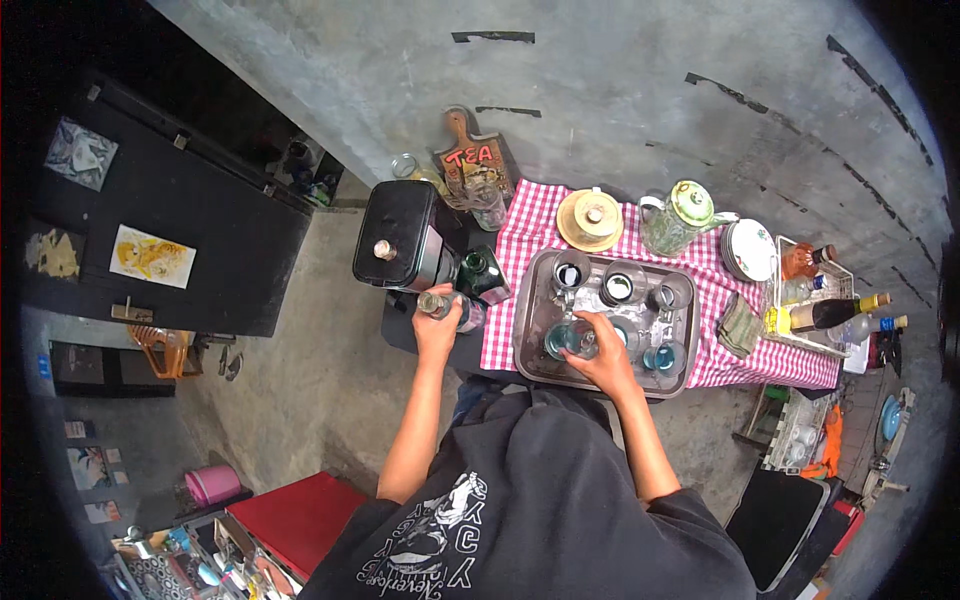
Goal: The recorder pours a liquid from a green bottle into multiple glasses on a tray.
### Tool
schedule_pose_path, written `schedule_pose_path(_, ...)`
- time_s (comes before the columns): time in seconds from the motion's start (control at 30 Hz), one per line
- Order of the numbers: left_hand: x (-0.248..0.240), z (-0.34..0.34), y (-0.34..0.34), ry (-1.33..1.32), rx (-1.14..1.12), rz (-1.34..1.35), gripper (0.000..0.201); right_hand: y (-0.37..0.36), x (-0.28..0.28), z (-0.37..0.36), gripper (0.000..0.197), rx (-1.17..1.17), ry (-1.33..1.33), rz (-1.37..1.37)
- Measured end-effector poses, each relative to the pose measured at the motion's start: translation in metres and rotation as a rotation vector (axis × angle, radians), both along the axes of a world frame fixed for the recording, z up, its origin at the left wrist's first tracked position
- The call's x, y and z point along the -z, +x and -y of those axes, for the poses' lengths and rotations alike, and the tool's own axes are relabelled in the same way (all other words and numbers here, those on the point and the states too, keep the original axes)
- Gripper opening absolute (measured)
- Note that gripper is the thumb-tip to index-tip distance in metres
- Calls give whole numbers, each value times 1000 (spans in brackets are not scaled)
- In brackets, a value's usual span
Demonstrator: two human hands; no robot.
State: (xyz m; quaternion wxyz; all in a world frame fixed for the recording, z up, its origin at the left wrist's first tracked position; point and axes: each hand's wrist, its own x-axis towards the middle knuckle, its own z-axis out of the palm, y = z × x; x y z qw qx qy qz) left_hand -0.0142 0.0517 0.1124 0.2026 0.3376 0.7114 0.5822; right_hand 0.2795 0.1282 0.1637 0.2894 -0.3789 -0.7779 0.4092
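My left hand [436,328] is wrapped round a clear glass bottle [468,314] at the table's left end, its top tilted toward me. Just beyond it stands a dark green bottle [478,268]. My right hand [610,365] curls over the front of a brown tray [522,330], fingers closed round a clear drinking glass [581,343]. Bluish glasses stand close about that hand, one blue glass [661,357] to its right. Along the tray's far side are glass mugs, including a left mug [571,271], a middle mug [622,284] and a right mug [669,294].
A black lidded container [395,235] stands left, by a wooden board [475,160]. Behind the tray on the checked cloth [522,235] are a yellow lidded pot [590,220] and green teapot [676,220]. Rightward lie plates [748,250], a folded cloth [739,326] and a bottle basket [800,340].
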Motion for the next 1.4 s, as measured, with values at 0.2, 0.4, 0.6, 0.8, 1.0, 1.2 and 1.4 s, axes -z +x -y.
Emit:
schedule_pose_path(0.2,6,-4,-9,170,167,63,14,-22,-10,11,63,198,-109,-220)
schedule_pose_path(0.4,-3,3,-29,178,297,137,14,-30,-20,21,65,337,-64,-246)
schedule_pose_path(0.6,-55,2,-33,158,376,42,4,-31,-38,33,64,428,-75,-271)
schedule_pose_path(0.8,-118,-1,-19,239,524,88,6,-31,-50,39,65,415,-95,-312)
schedule_pose_path(1.0,-161,-4,3,263,466,71,9,-27,-77,34,66,314,22,-306)
schedule_pose_path(1.2,-182,-13,36,225,548,-179,19,-20,-93,27,65,237,89,-334)
schedule_pose_path(1.4,-207,-26,63,166,619,-540,19,-10,-109,23,67,107,47,-389)
